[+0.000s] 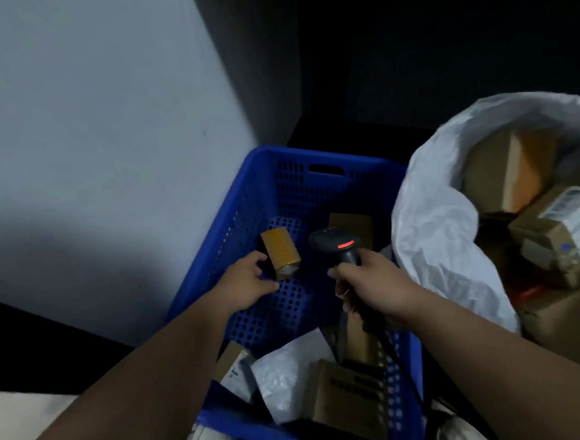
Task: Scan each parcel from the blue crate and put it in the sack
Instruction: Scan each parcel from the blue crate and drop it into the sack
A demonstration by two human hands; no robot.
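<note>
A blue perforated crate stands in front of me. Inside it lies a small yellow-brown parcel; my left hand is just left of it, fingers spread and curved beside it, not closed around it. My right hand grips the handle of a black barcode scanner whose red light glows, its head over the crate floor. More parcels lie at the crate's near end: a brown box, a white plastic mailer and a labelled box. To the right, the white sack holds several cardboard parcels.
A pale wall rises at the left behind the crate. Dark surfaces fill the back and upper right. Another brown box lies behind the scanner head. The scanner's cable runs down across the crate's right side.
</note>
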